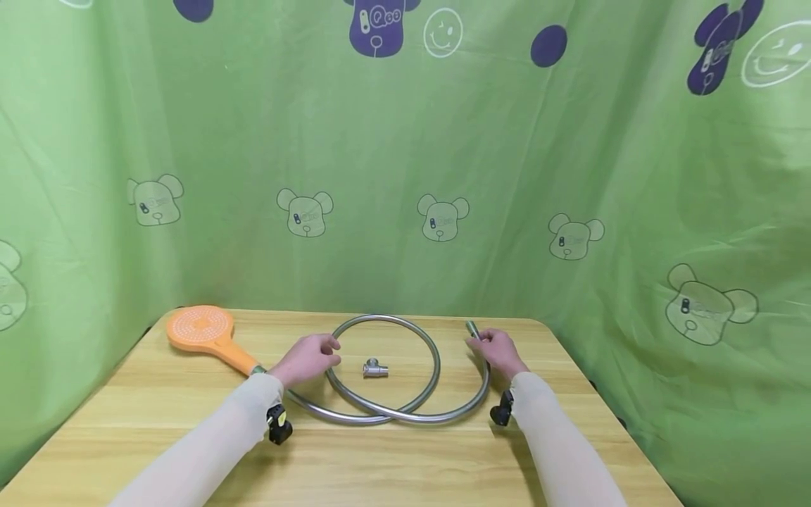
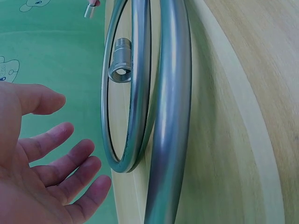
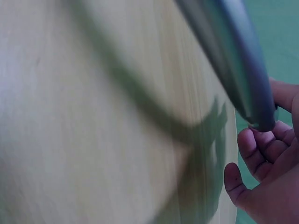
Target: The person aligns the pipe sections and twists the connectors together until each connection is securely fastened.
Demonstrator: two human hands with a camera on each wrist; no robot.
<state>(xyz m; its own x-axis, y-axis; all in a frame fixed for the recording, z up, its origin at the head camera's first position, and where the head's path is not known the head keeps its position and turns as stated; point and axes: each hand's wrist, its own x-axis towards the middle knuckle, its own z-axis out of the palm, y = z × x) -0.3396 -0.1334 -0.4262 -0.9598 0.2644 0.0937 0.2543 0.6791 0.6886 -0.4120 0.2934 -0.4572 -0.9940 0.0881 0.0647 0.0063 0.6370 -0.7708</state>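
Note:
A silver shower hose (image 1: 436, 359) lies looped on the wooden table, its left end joined to an orange shower head (image 1: 201, 327). Inside the loop sits a small metal tee fitting (image 1: 375, 369), its threaded opening visible in the left wrist view. My right hand (image 1: 499, 350) pinches the hose near its free end (image 1: 472, 327), which is lifted off the table with a shadow below in the right wrist view. Over the loop's left side hovers my left hand (image 1: 309, 358), palm empty and fingers loosely bent.
The wooden table (image 1: 393, 465) reaches back to a green printed curtain (image 1: 380, 274), which also hangs along both sides. Each wrist carries a small black camera, such as the one (image 1: 279, 424) on the left sleeve.

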